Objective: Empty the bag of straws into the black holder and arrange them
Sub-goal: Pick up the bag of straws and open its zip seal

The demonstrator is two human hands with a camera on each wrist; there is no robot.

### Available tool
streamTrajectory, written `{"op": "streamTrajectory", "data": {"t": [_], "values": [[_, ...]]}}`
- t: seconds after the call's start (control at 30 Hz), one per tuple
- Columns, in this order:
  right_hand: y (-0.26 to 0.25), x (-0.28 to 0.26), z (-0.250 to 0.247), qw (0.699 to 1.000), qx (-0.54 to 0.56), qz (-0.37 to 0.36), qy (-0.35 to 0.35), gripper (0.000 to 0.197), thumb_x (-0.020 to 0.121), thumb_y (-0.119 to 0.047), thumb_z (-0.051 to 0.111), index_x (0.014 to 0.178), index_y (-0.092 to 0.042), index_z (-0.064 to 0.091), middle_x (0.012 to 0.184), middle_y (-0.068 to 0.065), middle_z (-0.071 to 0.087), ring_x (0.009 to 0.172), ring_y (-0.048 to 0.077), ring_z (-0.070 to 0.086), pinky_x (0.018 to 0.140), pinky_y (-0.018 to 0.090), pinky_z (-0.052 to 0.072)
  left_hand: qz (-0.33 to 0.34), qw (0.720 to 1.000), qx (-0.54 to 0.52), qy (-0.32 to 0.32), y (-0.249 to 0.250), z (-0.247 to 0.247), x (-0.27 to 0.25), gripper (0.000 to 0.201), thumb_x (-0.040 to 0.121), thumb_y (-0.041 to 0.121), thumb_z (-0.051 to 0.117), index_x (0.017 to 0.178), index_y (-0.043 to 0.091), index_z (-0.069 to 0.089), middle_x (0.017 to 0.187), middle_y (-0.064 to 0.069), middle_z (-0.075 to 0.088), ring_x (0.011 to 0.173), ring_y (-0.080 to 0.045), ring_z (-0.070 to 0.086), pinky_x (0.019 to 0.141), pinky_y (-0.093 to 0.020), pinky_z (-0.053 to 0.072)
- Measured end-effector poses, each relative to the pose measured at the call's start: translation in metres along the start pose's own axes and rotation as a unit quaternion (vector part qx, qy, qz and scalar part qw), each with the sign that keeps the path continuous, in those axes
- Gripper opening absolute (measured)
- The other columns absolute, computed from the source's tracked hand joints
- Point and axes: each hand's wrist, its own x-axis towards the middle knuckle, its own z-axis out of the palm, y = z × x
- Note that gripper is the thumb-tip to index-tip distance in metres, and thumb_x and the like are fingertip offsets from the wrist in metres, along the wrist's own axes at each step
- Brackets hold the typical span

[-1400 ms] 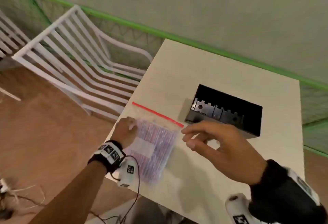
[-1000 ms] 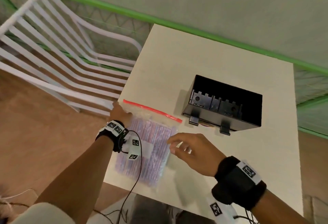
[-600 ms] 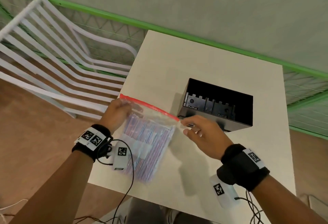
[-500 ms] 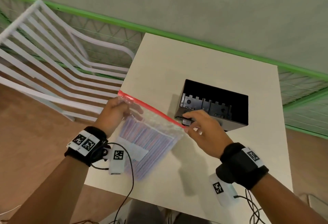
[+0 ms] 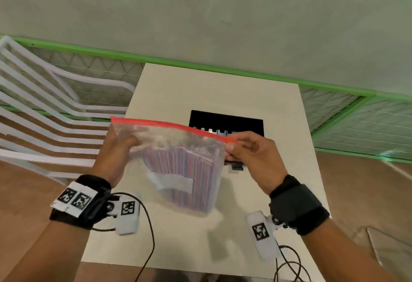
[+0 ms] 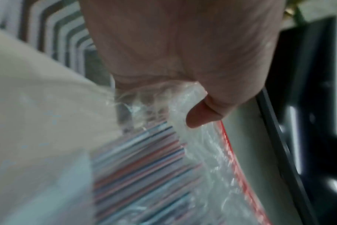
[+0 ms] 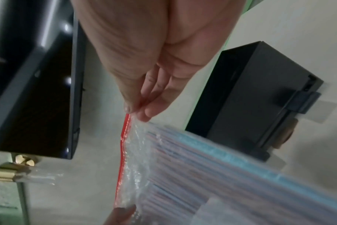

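Note:
A clear zip bag point(image 5: 178, 165) with a red seal strip point(image 5: 169, 125) hangs above the white table point(image 5: 278, 125), full of red, white and blue striped straws point(image 5: 180, 170). My left hand point(image 5: 116, 154) grips its upper left corner; the thumb point(image 6: 200, 117) presses the crumpled plastic. My right hand point(image 5: 249, 152) pinches the right end of the red strip point(image 7: 125, 137) between thumb and fingertips point(image 7: 144, 114). The black holder point(image 5: 227, 123) stands open-topped behind the bag, partly hidden by it and by my right hand. The straws point(image 7: 221, 167) stay inside the sealed-looking bag.
A white slatted chair point(image 5: 44, 114) stands left of the table. A green-framed mesh fence point(image 5: 356, 121) runs behind and to the right, under a grey wall. Cables point(image 5: 289, 264) trail from my wrist cameras over the table's near edge.
Both hands took hold of the bag's top corners and lifted it off the table, so it now hangs upright in front of the holder.

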Motion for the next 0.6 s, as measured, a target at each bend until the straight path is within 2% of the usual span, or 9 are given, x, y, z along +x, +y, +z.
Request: {"op": "streamTrajectory", "data": {"t": [0.03, 0.1, 0.13, 0.2, 0.3, 0.37, 0.47, 0.53, 0.6], "values": [[-0.005, 0.000, -0.004, 1.000, 0.014, -0.009, 0.008, 0.010, 0.088, -0.002, 0.073, 0.095, -0.009, 0.072, 0.086, 0.017, 0.077, 0.076, 0.023, 0.074, 0.074, 0.029, 0.061, 0.004, 0.998, 0.055, 0.006, 0.001, 0.004, -0.002, 0.055, 0.086, 0.013, 0.068, 0.137, 0.015, 0.047, 0.125, 0.001, 0.068, 0.114, -0.017, 0.067, 0.102, -0.042, 0.051], [-0.013, 0.000, -0.010, 0.999, 0.031, -0.026, 0.014, 0.010, 0.085, -0.002, 0.076, 0.090, -0.009, 0.071, 0.080, 0.015, 0.077, 0.072, 0.023, 0.073, 0.073, 0.033, 0.061, 0.060, 0.990, 0.114, 0.059, 0.011, 0.018, -0.010, 0.077, 0.083, 0.010, 0.073, 0.146, 0.023, 0.032, 0.143, -0.004, 0.053, 0.130, -0.021, 0.053, 0.110, -0.036, 0.040], [-0.016, 0.000, -0.013, 0.999, 0.035, -0.032, 0.017, 0.011, 0.082, -0.003, 0.078, 0.087, -0.009, 0.070, 0.077, 0.014, 0.077, 0.069, 0.023, 0.072, 0.071, 0.033, 0.060, 0.110, 0.977, 0.155, 0.101, 0.018, 0.026, -0.016, 0.083, 0.083, 0.009, 0.075, 0.149, 0.021, 0.025, 0.150, -0.009, 0.041, 0.137, -0.024, 0.044, 0.112, -0.033, 0.034], [-0.019, -0.003, -0.019, 0.998, 0.040, -0.041, 0.024, 0.014, 0.076, -0.011, 0.081, 0.083, -0.008, 0.069, 0.074, 0.012, 0.077, 0.065, 0.021, 0.072, 0.068, 0.031, 0.059, 0.219, 0.929, 0.232, 0.187, 0.030, 0.042, -0.026, 0.098, 0.079, 0.011, 0.080, 0.154, 0.009, 0.016, 0.158, -0.017, 0.022, 0.147, -0.030, 0.025, 0.118, -0.034, 0.023], [-0.022, -0.008, -0.028, 0.997, 0.047, -0.057, 0.027, 0.010, 0.072, -0.016, 0.080, 0.075, -0.013, 0.071, 0.072, 0.011, 0.076, 0.066, 0.020, 0.073, 0.066, 0.029, 0.059, 0.333, 0.878, 0.234, 0.252, 0.048, 0.060, -0.039, 0.109, 0.074, 0.018, 0.080, 0.155, -0.001, 0.011, 0.162, -0.022, 0.010, 0.152, -0.027, 0.010, 0.125, -0.034, 0.011], [-0.024, -0.010, -0.034, 0.996, 0.058, -0.067, 0.027, 0.009, 0.072, -0.016, 0.080, 0.068, -0.019, 0.072, 0.071, 0.010, 0.076, 0.065, 0.019, 0.073, 0.066, 0.028, 0.059, 0.359, 0.861, 0.233, 0.274, 0.060, 0.065, -0.043, 0.111, 0.076, 0.036, 0.078, 0.153, -0.007, 0.010, 0.162, -0.025, 0.010, 0.154, -0.028, 0.011, 0.128, -0.038, 0.010], [-0.030, -0.012, -0.045, 0.995, 0.064, -0.077, 0.018, 0.011, 0.071, -0.015, 0.081, 0.066, -0.019, 0.072, 0.071, 0.012, 0.076, 0.064, 0.020, 0.073, 0.067, 0.029, 0.059, 0.340, 0.852, 0.242, 0.317, 0.077, 0.065, -0.045, 0.116, 0.076, 0.063, 0.069, 0.152, -0.005, 0.014, 0.160, -0.024, 0.020, 0.152, -0.032, 0.019, 0.125, -0.047, 0.018], [-0.033, -0.012, -0.049, 0.995, 0.054, -0.082, 0.005, 0.011, 0.072, -0.010, 0.080, 0.069, -0.014, 0.071, 0.071, 0.013, 0.076, 0.063, 0.020, 0.072, 0.067, 0.028, 0.060, 0.371, 0.837, 0.268, 0.301, 0.088, 0.066, -0.051, 0.102, 0.079, 0.061, 0.069, 0.151, 0.001, 0.027, 0.156, -0.020, 0.031, 0.148, -0.031, 0.028, 0.121, -0.048, 0.025], [-0.034, -0.011, -0.050, 0.996, 0.040, -0.082, -0.015, 0.010, 0.073, -0.006, 0.080, 0.072, -0.009, 0.070, 0.073, 0.016, 0.076, 0.063, 0.022, 0.072, 0.065, 0.028, 0.059, 0.443, 0.826, 0.298, 0.182, 0.093, 0.083, -0.059, 0.068, 0.084, 0.040, 0.069, 0.140, 0.007, 0.049, 0.144, -0.014, 0.050, 0.137, -0.028, 0.043, 0.116, -0.043, 0.032]]}}
